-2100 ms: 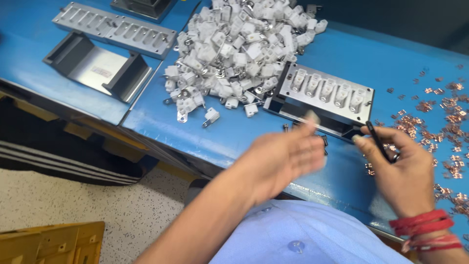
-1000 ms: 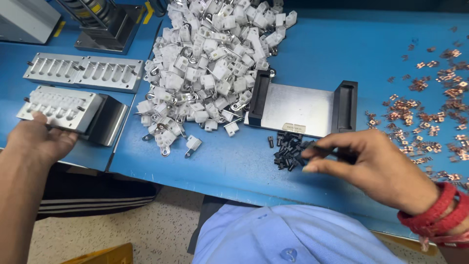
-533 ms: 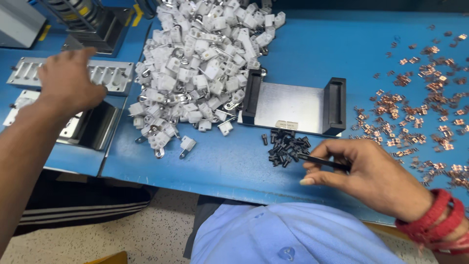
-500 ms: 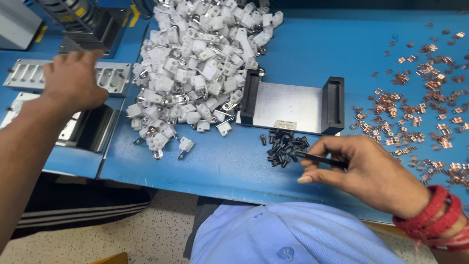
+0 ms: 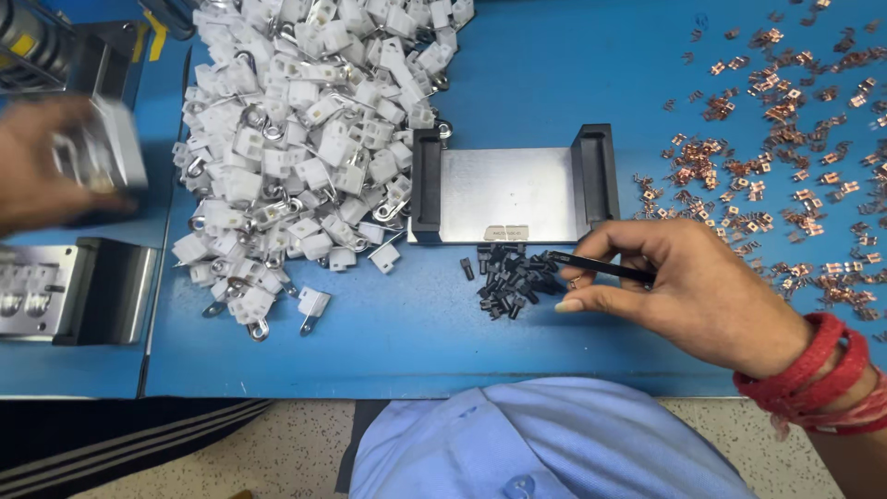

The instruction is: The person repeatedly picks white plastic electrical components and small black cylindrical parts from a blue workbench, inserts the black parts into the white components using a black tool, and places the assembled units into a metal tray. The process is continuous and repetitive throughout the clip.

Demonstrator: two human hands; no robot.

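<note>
My right hand rests on the blue table and pinches black tweezers, tips beside a small heap of black parts. Just beyond them lies an empty metal fixture tray with black end blocks. My left hand, blurred at the far left, grips a grey metal plate and holds it above the table. Below that hand sits a second fixture with a slotted plate in it.
A big pile of white plastic housings with metal loops fills the upper middle. Several small copper pieces lie scattered at the right. A dark machine stands at the top left. The table's front edge runs just before my lap.
My left hand has picked the slotted grey plate up from the far left and is moving it. The right hand has stayed by the black parts with the tweezers.
</note>
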